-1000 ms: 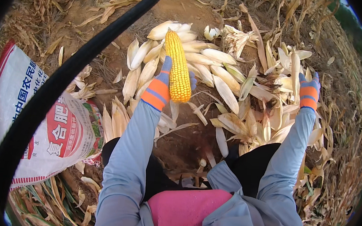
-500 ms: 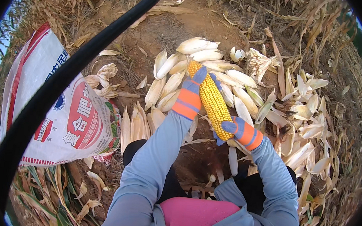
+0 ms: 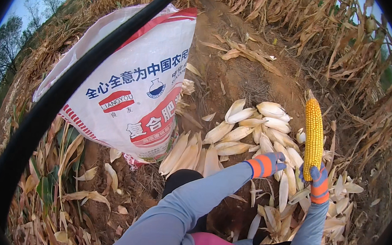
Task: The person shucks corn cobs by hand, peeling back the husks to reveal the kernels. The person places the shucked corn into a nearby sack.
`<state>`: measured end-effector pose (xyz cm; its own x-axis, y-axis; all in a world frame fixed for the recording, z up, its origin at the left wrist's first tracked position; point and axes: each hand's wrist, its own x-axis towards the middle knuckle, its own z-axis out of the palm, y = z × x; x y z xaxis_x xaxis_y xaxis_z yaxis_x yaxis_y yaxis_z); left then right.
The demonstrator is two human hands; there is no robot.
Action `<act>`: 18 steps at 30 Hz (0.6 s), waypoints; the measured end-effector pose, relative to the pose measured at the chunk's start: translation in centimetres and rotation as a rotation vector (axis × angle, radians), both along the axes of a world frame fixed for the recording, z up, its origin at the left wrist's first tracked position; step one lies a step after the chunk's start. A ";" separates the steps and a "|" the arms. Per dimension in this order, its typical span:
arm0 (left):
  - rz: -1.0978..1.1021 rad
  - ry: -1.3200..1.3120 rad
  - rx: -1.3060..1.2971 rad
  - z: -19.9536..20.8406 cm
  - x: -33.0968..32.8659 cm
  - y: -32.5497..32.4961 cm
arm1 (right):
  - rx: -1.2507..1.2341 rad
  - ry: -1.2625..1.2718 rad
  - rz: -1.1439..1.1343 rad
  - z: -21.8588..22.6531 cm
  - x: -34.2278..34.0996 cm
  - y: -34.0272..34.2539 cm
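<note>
My right hand [image 3: 320,182], in an orange and grey-blue glove, grips a bare yellow ear of corn [image 3: 314,135] by its lower end. The ear stands nearly upright, its tip pointing away from me. My left hand [image 3: 267,165], gloved alike, is off the ear, its fingers loosely bent and apart. Nothing shows in it. Below and beyond that hand lies a pile of corn ears in pale husks [image 3: 237,134]; I cannot tell whether the fingers touch them. Stripped husks [image 3: 336,219] lie under and around my right forearm.
A large white woven sack [image 3: 129,88] with red and blue print stands at the left, its mouth gaping. More pale husks [image 3: 186,154] lie beside its base. Dry corn stalks [image 3: 351,56] border the bare soil at the far right. A black strap-like band [image 3: 68,88] crosses the view.
My left hand has let go of the ear of corn. My right hand has swung it to the right and tilted it upright. The view has turned left, showing more of the sack.
</note>
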<state>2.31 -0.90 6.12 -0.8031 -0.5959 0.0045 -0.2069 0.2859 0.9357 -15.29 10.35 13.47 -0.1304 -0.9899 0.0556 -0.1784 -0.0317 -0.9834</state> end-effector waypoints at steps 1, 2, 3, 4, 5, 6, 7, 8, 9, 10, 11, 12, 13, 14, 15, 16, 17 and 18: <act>-0.090 -0.093 -0.158 -0.8 -0.6 1.0 | -0.083 0.054 -0.003 2.3 0.4 -1.7; -0.073 -0.064 -0.356 -2.8 -1.2 1.9 | -0.164 0.102 0.006 4.8 1.3 -3.7; -0.100 -0.096 -0.341 -1.9 -1.2 2.5 | -0.201 0.185 -0.005 8.0 3.0 -5.8; -0.120 -0.140 -0.324 -1.0 -0.6 3.0 | -0.230 0.222 0.044 10.4 3.7 -8.2; -0.096 -0.128 -0.345 -1.3 0.0 2.9 | -0.264 0.325 0.141 12.5 4.1 -11.5; -0.084 -0.102 -0.368 -1.6 -0.2 2.9 | -0.290 0.331 0.199 15.1 5.7 -14.1; -0.061 -0.089 -0.385 -2.0 0.1 2.7 | -0.358 0.370 0.199 17.2 8.0 -17.0; -0.064 -0.084 -0.386 -2.1 0.0 2.6 | -0.270 0.504 0.237 21.2 10.8 -18.2; -0.066 -0.084 -0.385 -2.3 0.0 2.5 | -0.306 0.509 0.220 23.4 14.3 -18.5; -0.111 -0.038 -0.409 -1.3 -1.7 2.8 | -0.345 0.561 0.154 26.5 17.2 -17.5; -0.122 -0.093 -0.402 -1.1 -1.9 2.7 | -0.385 0.559 0.133 27.8 20.2 -17.8; -0.147 -0.155 -0.394 -1.6 -1.6 2.4 | -0.425 0.543 0.127 28.4 22.5 -18.4; -0.172 -0.214 -0.383 -2.2 -1.4 2.1 | -0.487 0.350 0.342 28.4 23.9 -19.3; -0.202 -0.261 -0.376 -2.3 -1.2 2.0 | -0.522 0.244 0.294 28.5 25.3 -21.1; -0.205 -0.304 -0.406 -2.4 -1.2 2.3 | -0.545 0.202 0.295 28.8 25.2 -22.3; -0.222 -0.300 -0.425 -2.2 -1.3 2.3 | -0.570 0.168 0.295 29.1 24.9 -23.0; -0.242 -0.304 -0.443 -1.9 -1.2 2.4 | -0.566 0.169 0.241 29.2 24.2 -23.0; -0.269 -0.303 -0.464 -1.5 -1.3 2.7 | -0.563 0.176 0.179 29.4 23.0 -22.7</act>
<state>1.04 1.79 4.58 -0.9312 -0.3627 -0.0366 -0.3078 0.7286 0.6119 7.75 -12.37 42.85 0.0935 -0.8081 0.5815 -0.2806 -0.5818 -0.7634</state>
